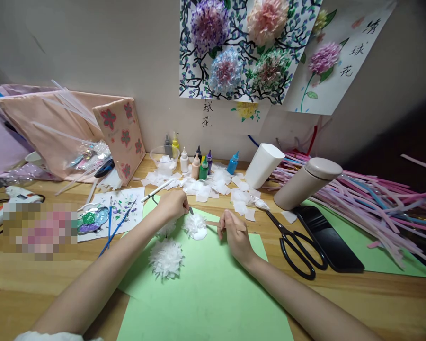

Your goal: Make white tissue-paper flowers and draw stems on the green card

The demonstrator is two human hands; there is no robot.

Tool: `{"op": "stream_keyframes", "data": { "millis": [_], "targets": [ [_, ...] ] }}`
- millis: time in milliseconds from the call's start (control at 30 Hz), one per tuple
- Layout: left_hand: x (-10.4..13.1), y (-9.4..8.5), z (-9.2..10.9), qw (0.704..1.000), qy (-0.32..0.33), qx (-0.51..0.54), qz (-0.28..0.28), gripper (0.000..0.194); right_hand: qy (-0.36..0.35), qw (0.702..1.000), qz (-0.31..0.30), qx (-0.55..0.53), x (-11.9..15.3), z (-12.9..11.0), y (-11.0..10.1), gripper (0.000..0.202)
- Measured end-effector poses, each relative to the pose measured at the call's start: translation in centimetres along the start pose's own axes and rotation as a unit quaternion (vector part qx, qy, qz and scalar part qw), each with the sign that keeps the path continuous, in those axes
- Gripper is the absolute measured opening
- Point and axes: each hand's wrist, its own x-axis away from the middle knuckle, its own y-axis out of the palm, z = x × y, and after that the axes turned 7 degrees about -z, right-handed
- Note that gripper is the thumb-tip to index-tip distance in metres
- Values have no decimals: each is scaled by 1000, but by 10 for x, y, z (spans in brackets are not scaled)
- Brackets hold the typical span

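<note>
A white ruffled paper flower [194, 224] lies on the green sheet [213, 284], a smooth white patch showing at its lower edge. At its upper left, my left hand [174, 205] is closed in a pinch on a thin dark-tipped tool [190, 210]. On the flower's right, my right hand [234, 233] has its fingers wrapped round a thin brown stick [212, 223] that points at the flower. A second, fuller white flower [166, 258] rests nearer on the green sheet. Another one [166, 229] is partly hidden below my left wrist.
White paper squares [206, 187] and paint bottles [203, 168] lie beyond my hands. To the right are black scissors [298, 248], a phone [328, 239], a tumbler [307, 183] and pink strips [362, 199]. Brushes [110, 229] and a glue gun [17, 199] are at left.
</note>
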Motion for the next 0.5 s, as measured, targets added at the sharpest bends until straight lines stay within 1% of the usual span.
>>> {"op": "stream_keyframes", "data": {
  "millis": [133,233,400,500],
  "targets": [
    [1,0,2,1000,-6,-5,2,11,8,1000,-16,-1,-3,0,1,41],
    [2,0,3,1000,-14,-9,2,12,6,1000,-14,-13,-1,1,1,40],
    [3,0,3,1000,-8,-11,0,11,-35,999,38,-19,3,1,-1,42],
    [5,0,5,999,2,-26,20,15,-26,997,65,-37,1,-3,-2,36]
  ]
}}
